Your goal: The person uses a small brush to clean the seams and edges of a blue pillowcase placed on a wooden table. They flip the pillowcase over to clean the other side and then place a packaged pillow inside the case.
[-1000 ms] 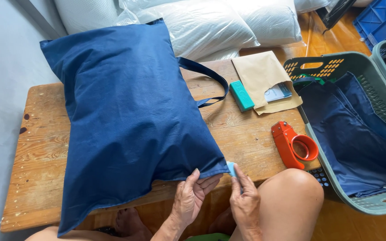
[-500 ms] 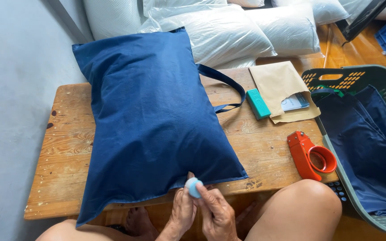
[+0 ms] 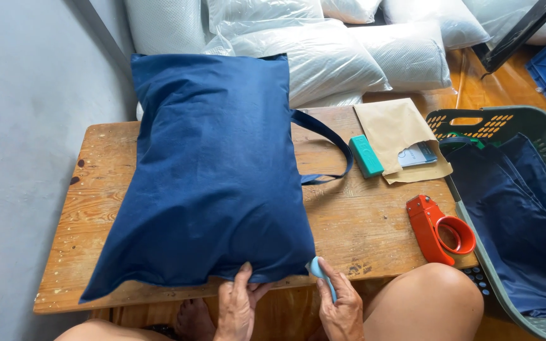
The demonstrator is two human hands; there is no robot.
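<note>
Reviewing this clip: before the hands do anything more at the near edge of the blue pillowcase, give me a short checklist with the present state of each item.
1. Left hand grips the near hem of the blue pillowcase: ok.
2. Right hand holds the small light-blue tool at the pillowcase's near right corner: ok.
3. Tool's working end visible: cannot tell, the fingers cover most of it.
4. Pillowcase lies fully on the wooden table: not ok, its far end overhangs the table's far edge.
5. Red tape dispenser clear of both hands: ok.
6. Dark strap free of the hands: ok.
</note>
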